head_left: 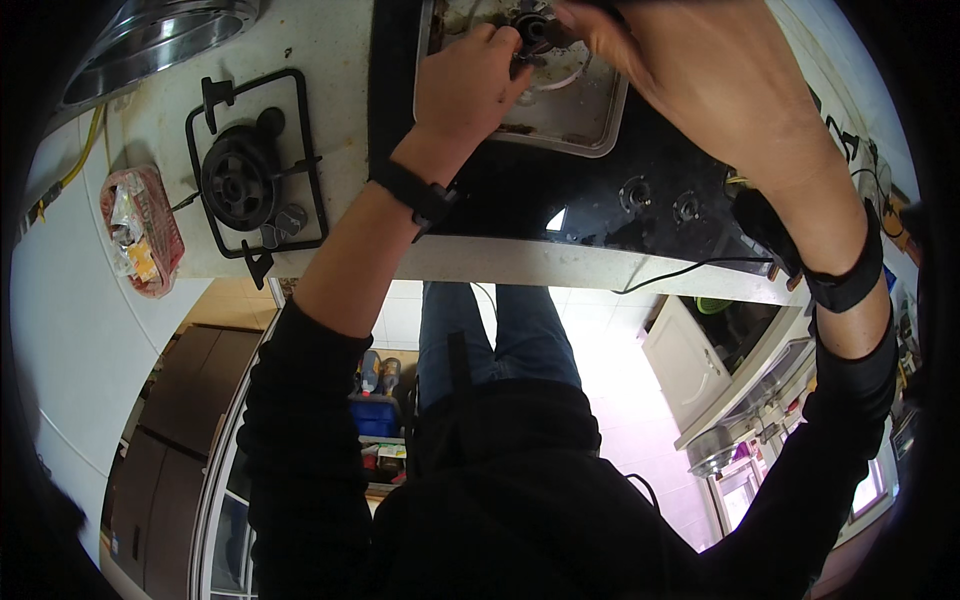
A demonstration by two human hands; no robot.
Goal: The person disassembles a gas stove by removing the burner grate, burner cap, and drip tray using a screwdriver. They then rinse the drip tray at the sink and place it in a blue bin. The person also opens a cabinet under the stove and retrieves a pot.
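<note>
My left hand reaches over a black glass gas hob, its fingers curled on a dark burner head. The burner head sits in the hob's stained steel drip tray. My right hand comes in from the right and grips the same burner head from above, hiding much of it. Both wrists wear black bands. A removed black pan-support grate with a round burner part inside it lies on the white counter to the left.
Two hob knobs sit near the front edge, with a black cable beside them. A red mesh basket of packets, a yellow hose and a steel pot are at the left. Cabinets and floor lie below.
</note>
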